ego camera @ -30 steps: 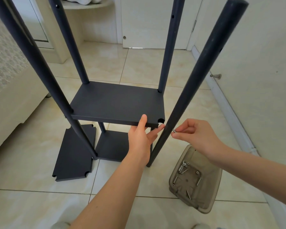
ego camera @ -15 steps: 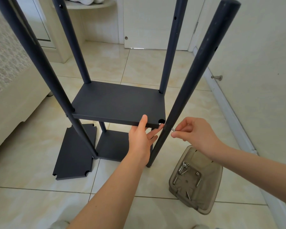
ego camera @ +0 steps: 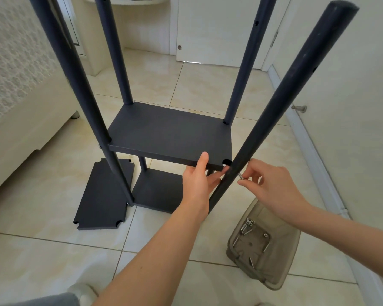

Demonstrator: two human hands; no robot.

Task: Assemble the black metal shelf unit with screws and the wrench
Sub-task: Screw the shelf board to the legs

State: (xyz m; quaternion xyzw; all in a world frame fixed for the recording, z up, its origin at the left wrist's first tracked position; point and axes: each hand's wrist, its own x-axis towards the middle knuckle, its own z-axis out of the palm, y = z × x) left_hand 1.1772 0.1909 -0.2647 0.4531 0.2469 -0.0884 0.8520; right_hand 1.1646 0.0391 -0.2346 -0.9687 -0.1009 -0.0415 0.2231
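Left hand (ego camera: pixel 197 182) grips shelf (ego camera: pixel 170 133) at its front edge near the right corner, thumb on top. Right hand (ego camera: pixel 272 186) pinches screw (ego camera: pixel 241 176) against front right pole (ego camera: pixel 263 120). Screw tiny, probably slippery: hold by head. Shelf looks stiff.

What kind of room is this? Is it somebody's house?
Most likely a room at home, maybe a bedroom: a tiled floor, a white door at the back, and what looks like a bed with a lacy cover on the left.
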